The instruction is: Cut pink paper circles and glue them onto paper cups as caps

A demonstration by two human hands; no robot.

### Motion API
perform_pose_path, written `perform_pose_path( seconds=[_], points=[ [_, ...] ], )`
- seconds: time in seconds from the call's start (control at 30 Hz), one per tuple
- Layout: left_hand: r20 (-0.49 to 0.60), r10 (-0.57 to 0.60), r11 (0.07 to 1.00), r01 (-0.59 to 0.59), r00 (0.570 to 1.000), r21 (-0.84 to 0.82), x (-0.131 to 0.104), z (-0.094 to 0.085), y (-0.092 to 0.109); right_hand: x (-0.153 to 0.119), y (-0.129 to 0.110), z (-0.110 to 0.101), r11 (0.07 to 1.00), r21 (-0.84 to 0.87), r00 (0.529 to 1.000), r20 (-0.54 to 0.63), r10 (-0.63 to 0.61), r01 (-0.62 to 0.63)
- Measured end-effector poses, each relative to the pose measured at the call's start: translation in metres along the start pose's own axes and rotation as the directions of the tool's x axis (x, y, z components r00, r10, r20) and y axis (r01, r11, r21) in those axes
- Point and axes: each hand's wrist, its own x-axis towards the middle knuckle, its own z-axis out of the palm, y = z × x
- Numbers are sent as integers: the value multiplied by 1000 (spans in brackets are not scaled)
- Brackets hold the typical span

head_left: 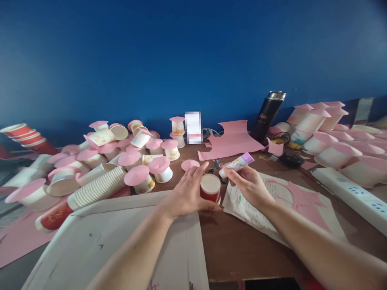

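Red paper cup (208, 195) is standing inverted, left fingers (198, 173) curving around it, grip unclear, right fingers (234, 177) gripping a tube (247, 158) beside it.

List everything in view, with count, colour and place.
Wall: one, blue, behind
Table: one, brown, below
Pink-topped cups: many, white with pink, left and right
Cup stack: one, white, left
Red cups: several, far left
Board: one, whitish, front left
Red cup: one, centre
Tube: one, purple and white, right hand
Scissors: one pair, dark, behind red cup
Disc: one, pink, centre
Sheet: one large, pink, back
Card: one, white, blurred, back
Bottle: one, black, back right
Bag: one, whitish, right
Scraps: pink, count unclear, on bag
Power strip: one, white, right
Left hand: around red cup
Right hand: holding tube
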Motion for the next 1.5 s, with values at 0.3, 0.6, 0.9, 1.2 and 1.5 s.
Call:
perform_pose_path(
  seconds=[0.3, 0.6, 0.9, 1.2, 1.5],
  points=[
    [-40, 46, 999, -44, 998, 30, 1, 3, -1, -3, 0, -1, 998, 69, 991, 131, -9, 0],
    [3, 41, 999, -41, 999, 20, 2, -2, 4, -2, -6, -6, 998, -67, 981, 196, -7, 20],
    [23, -8, 999, 9, 1000, -33, 0, 1, -2, 1, 8, -2, 992, 116, 996, 84, 29, -39],
    [-17, -73, 994, 71, 997, -81, 4, 5, 3, -4, 1, 5, 986, 165, 1000, -5, -12, 13],
    [-71, -84, 989, 75, 994, -124, 4, 8, -1, -6, -11, 2, 986, 74, 976, -172, -136, 150]
  ],
)
